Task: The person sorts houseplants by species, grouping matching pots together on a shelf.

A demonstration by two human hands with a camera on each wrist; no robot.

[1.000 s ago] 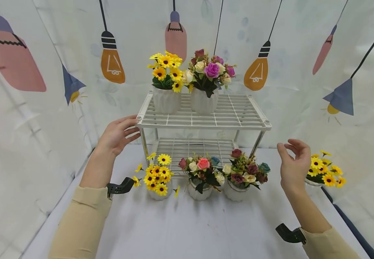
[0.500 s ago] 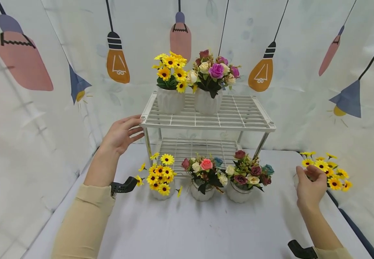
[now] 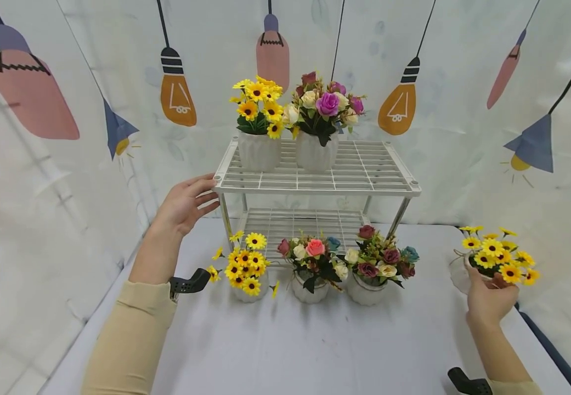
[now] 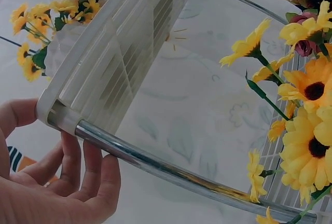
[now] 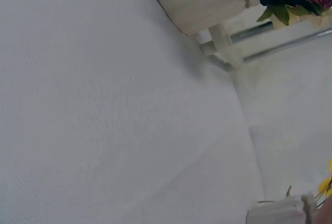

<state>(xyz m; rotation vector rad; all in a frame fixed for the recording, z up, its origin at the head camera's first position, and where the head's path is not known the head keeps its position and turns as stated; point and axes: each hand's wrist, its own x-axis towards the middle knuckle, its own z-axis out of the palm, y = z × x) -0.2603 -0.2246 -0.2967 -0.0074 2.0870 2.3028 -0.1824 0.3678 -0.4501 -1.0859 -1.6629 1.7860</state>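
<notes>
My left hand (image 3: 181, 207) holds the front left corner of a white two-tier wire rack (image 3: 315, 192); in the left wrist view the thumb lies at the corner and the fingertips (image 4: 110, 164) meet the metal post. At the table's right side, my right hand (image 3: 492, 296) grips a white pot (image 3: 460, 274) of yellow sunflowers (image 3: 499, 255), thumb at the rim, other fingers partly hidden by blooms. Only an edge of this pot (image 5: 277, 212) and a bit of the hand show in the right wrist view.
On the upper tier stand a sunflower pot (image 3: 259, 152) and a mixed-rose pot (image 3: 316, 151). Lined up before the rack are another sunflower pot (image 3: 253, 288) and two rose pots (image 3: 310, 289). A printed curtain (image 3: 453, 164) hangs behind the white table (image 3: 334, 351).
My right hand has moved right and forward to the sunflower pot, and its fingers have closed on the rim. The left hand stays at the rack's corner.
</notes>
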